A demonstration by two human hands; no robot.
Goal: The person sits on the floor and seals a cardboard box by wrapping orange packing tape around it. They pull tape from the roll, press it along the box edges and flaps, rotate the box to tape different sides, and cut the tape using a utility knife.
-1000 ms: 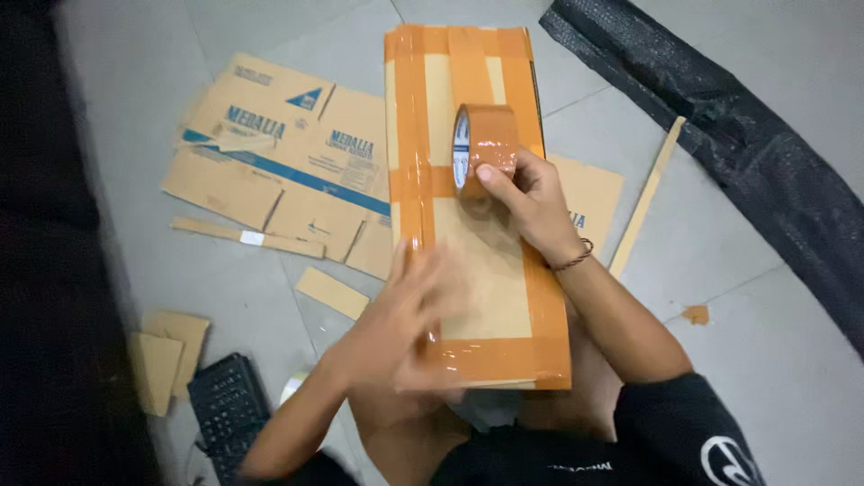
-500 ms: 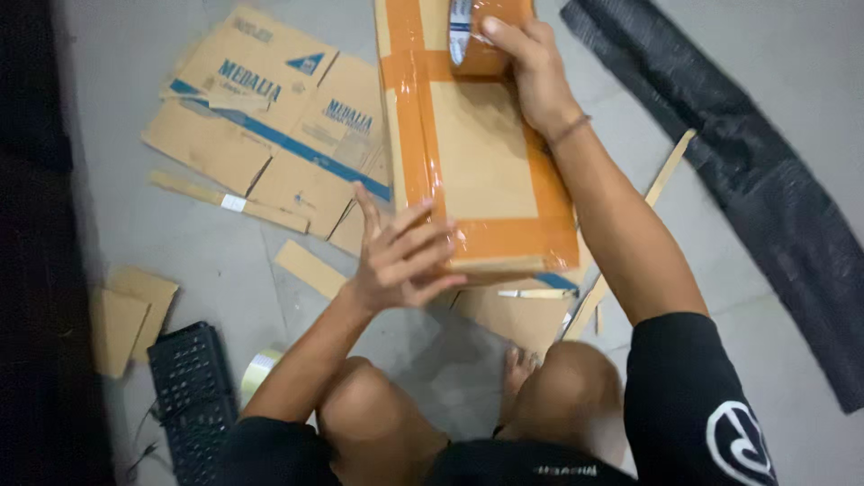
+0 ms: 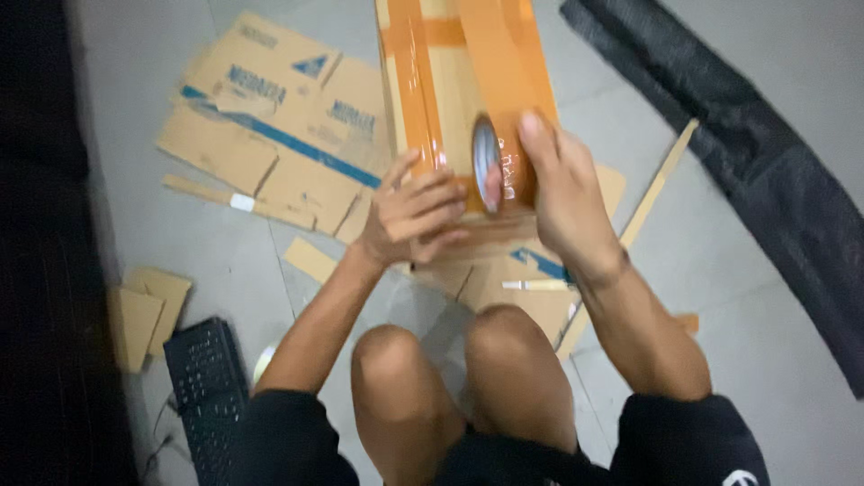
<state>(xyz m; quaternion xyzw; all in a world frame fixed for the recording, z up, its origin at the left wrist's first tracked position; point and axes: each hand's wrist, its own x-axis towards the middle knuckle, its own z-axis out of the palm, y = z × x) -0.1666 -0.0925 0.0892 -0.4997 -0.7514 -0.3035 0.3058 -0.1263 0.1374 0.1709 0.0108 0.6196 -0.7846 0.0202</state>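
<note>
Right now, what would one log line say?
right hand: grips tape roll | left hand: pressed on taped cardboard box | floor: cardboard scraps

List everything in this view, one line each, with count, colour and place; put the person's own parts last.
taped cardboard box: one, tan with orange-brown tape bands, top centre on the floor
tape roll: one, orange-brown, at the box's near end, in the right hand
flattened cardboard sheet: one, tan with blue print, left of the box
cardboard scraps: several, tan, far left on the floor
keyboard: one, black, lower left
black mesh strip: one, right side
thin cardboard strip: one, tan, right of the box
floor: grey
left hand: pressed on the box's near end
right hand: gripping the tape roll
knees: two, bare, bottom centre
</note>
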